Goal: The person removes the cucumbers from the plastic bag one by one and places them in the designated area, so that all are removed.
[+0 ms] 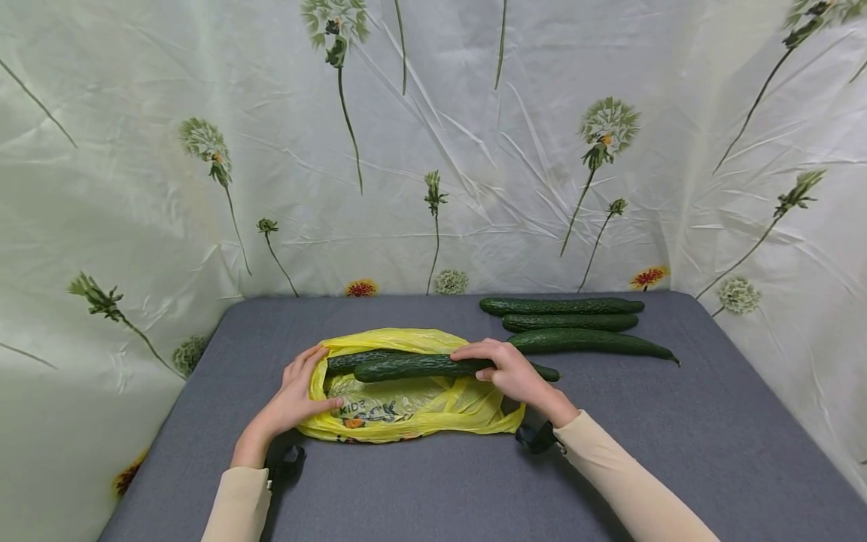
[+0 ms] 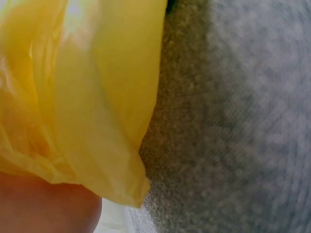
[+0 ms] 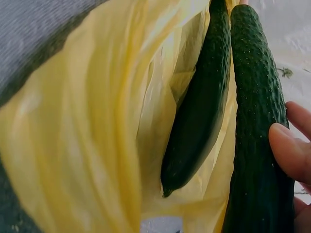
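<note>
Yellow bag (image 1: 467,420) lies open, one cucumber (image 1: 345,363) inside; my right fingers (image 1: 477,351) clamp another cucumber (image 1: 413,366) over its mouth, left fingers (image 1: 323,406) spread apart at its left edge. Reads as loading; next calls for easing it in

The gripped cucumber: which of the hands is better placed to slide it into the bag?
Probably the right hand: it grips the cucumber at the bag, while the left hand holds the bag's edge.
</note>
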The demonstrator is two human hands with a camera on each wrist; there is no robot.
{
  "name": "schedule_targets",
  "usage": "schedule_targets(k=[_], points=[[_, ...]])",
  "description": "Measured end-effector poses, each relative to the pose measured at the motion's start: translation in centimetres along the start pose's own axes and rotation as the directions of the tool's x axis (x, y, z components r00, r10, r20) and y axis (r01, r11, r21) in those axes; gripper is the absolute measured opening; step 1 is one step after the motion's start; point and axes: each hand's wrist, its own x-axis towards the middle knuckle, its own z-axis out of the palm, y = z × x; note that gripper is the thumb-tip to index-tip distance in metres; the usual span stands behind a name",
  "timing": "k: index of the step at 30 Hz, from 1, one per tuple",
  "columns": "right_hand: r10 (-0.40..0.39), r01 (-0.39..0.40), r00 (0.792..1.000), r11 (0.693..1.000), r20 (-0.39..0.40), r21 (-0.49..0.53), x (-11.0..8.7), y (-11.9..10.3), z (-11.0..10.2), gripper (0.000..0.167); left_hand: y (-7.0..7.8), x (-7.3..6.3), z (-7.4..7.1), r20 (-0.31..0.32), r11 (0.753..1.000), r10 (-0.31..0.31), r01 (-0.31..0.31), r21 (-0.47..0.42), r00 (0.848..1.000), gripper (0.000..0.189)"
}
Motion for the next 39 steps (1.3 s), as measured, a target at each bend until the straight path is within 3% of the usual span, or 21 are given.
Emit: schedule_targets(k=[18, 39], points=[[0.057, -0.058, 0.998, 0.997, 0.006, 0.052, -1.4, 1.2, -1.4, 0.049, -0.3, 0.1, 0.1, 0.001, 1.0, 0.003, -0.003, 0.011, 1.0, 0.091], [0.062, -0.059, 0.995, 0.998, -0.079, 0.038, -3.8, 2.9, -2.8, 0.048, -0.4, 0.2, 0.1, 0.001, 1.0, -0.005, 0.005, 0.01, 1.0, 0.092]])
